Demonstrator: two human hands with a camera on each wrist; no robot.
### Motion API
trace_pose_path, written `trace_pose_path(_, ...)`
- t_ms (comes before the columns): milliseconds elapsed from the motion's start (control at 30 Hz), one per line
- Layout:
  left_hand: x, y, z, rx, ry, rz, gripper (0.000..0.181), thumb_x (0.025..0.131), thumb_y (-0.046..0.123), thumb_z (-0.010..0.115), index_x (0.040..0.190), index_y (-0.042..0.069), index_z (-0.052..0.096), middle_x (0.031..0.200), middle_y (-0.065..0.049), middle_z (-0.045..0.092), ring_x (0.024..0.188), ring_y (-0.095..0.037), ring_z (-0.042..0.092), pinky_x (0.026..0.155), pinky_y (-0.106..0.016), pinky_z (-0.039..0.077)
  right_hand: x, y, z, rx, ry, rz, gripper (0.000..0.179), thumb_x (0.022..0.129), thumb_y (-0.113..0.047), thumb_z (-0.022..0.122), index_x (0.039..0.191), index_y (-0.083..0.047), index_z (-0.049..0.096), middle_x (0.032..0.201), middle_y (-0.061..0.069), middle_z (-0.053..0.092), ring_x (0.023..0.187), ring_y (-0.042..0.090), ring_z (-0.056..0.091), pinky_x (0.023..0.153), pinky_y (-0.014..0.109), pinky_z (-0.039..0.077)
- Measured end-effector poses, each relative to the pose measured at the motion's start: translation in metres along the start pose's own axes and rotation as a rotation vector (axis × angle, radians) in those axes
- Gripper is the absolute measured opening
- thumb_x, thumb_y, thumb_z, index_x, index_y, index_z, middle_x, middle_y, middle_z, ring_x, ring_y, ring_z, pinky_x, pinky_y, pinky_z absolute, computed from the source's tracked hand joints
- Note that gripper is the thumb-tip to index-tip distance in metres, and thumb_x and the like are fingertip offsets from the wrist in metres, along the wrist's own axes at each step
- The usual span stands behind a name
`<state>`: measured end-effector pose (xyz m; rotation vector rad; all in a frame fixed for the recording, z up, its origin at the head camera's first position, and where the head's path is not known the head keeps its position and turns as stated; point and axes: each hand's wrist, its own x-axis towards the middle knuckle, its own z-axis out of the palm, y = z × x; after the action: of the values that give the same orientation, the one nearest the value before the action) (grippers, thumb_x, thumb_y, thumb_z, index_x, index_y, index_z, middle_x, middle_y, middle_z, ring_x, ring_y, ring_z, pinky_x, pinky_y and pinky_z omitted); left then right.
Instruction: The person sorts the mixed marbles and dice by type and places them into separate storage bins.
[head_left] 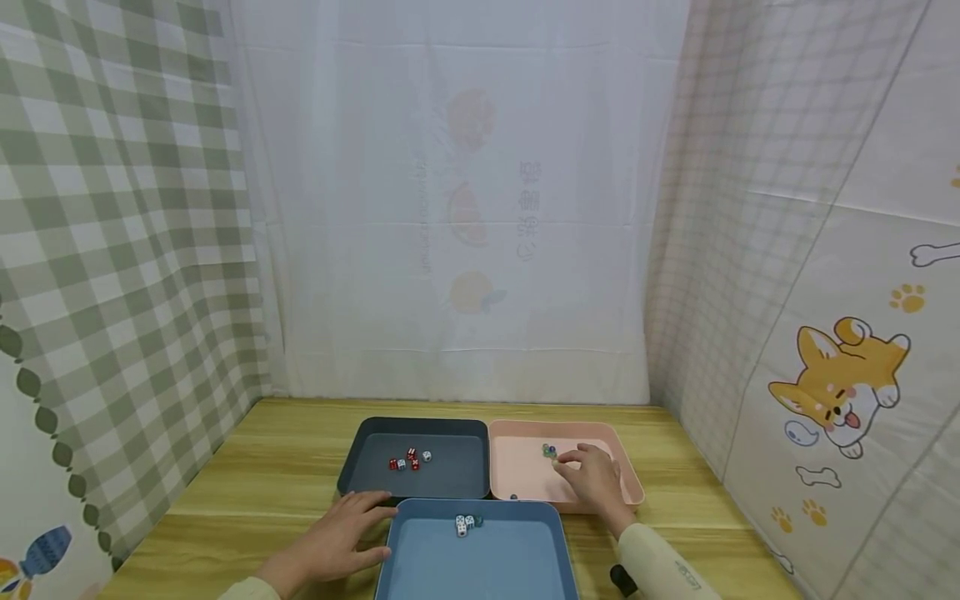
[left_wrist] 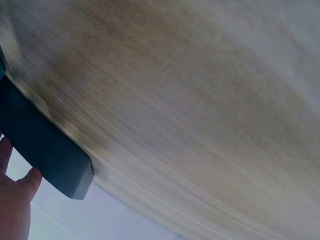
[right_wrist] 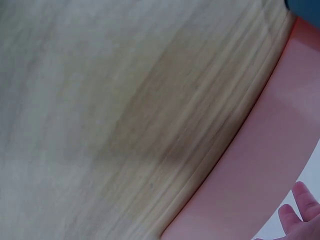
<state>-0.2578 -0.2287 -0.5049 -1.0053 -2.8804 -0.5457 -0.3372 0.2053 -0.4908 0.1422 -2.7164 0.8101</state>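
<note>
My right hand reaches over the pink tray, its thumb and index fingertips bent close together beside several small green and blue marbles. Whether a marble is between the fingertips is too small to tell. A dark marble lies near that tray's front edge. My left hand has its fingers spread at the left corner of the blue tray, near the front of the dark tray. White dice and a small teal piece sit in the blue tray.
Several red and white dice lie in the dark tray. All three trays stand close together on a wood-grain table. A white curtain hangs behind, with checked cloth on the left and printed cloth on the right.
</note>
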Motion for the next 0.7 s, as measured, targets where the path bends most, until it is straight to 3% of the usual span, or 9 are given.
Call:
trace_pose_path(367,-0.0010,-0.0005,-0.0013,-0.008,-0.006,-0.013,0.060,0.096,0.056,0.055,0.138,0.014,0.058,0.146,-0.013,0.048,0.132,-0.037,0.044,0.106,-0.067,0.029,0.0077,0.0098,0.0040,-0.074,0.050,0.017,0.011,0.085,-0.022,0.076,0.088,-0.012,0.080,0.107,0.016,0.072,0.116,0.040,0.056,0.096,0.064,0.036)
trace_pose_path(700,-0.0017,-0.0008,-0.0003,-0.020,-0.011,-0.010,0.059,0.097,0.055,0.055,0.139,0.014,0.057,0.146,-0.013,0.047,0.133,-0.037,0.043,0.107,-0.068,0.028,0.0071,0.0101,0.0044,-0.067,0.005,0.107,0.014,0.089,-0.022,0.072,0.092,-0.010,0.080,0.116,0.023,0.065,0.116,0.046,0.052,0.098,0.069,0.027)
